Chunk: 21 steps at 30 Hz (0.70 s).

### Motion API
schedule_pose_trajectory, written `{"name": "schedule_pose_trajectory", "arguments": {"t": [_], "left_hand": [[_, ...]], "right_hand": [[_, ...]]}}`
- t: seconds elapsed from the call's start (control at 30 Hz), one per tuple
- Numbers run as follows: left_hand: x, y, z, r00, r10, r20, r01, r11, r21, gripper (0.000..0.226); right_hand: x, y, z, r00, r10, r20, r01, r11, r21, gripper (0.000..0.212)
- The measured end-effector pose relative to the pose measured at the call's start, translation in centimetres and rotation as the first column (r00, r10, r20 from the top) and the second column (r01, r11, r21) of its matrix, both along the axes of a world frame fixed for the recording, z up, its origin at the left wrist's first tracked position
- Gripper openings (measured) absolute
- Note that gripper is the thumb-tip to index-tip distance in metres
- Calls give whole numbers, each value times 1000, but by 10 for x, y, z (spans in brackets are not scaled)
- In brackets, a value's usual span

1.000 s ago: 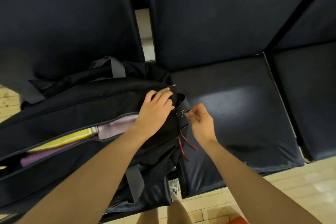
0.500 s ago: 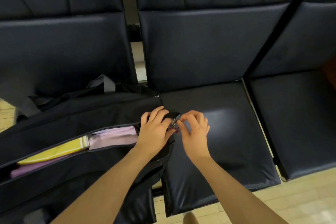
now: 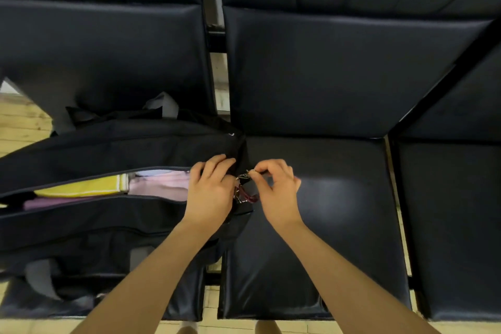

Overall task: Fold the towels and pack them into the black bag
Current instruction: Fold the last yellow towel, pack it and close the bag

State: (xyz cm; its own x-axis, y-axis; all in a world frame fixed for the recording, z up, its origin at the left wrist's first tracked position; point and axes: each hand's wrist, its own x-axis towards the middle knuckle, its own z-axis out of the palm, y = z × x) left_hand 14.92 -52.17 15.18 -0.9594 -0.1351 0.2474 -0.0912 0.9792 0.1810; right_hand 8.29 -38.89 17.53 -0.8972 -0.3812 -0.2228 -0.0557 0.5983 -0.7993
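The long black bag (image 3: 108, 144) lies across the left seat, its top zipper open. Inside show a folded yellow towel (image 3: 81, 188), a pink towel (image 3: 160, 184) and a purple one (image 3: 51, 202). My left hand (image 3: 210, 190) grips the bag's right end, fingers curled over the fabric. My right hand (image 3: 276, 188) pinches the metal zipper pull (image 3: 245, 177) at that end between thumb and forefinger. A dark red cord (image 3: 248, 198) hangs from the pulls between my hands.
Dark padded seats (image 3: 311, 198) run in a row with backrests (image 3: 325, 76) behind. A grey bag strap (image 3: 40, 276) hangs at the lower left. Light wooden floor (image 3: 24, 122) shows at the left and along the bottom edge.
My right hand came in closer to my left and now pinches the zipper pull at the bag's end. The camera view tilted up, so bag and hands sit lower in frame.
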Motion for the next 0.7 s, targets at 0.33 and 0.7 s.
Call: {"name": "schedule_pose_trajectory", "arguments": {"t": [0.33, 0.7], "left_hand": [[-16, -30, 3, 995, 29, -99, -36, 997, -71, 21], [-25, -29, -13, 994, -28, -108, 19, 997, -77, 22]], "right_hand": [[-4, -19, -44, 956, 100, 276, -111, 993, 25, 52], [-15, -8, -48, 989, 114, 97, -123, 988, 94, 12]]}}
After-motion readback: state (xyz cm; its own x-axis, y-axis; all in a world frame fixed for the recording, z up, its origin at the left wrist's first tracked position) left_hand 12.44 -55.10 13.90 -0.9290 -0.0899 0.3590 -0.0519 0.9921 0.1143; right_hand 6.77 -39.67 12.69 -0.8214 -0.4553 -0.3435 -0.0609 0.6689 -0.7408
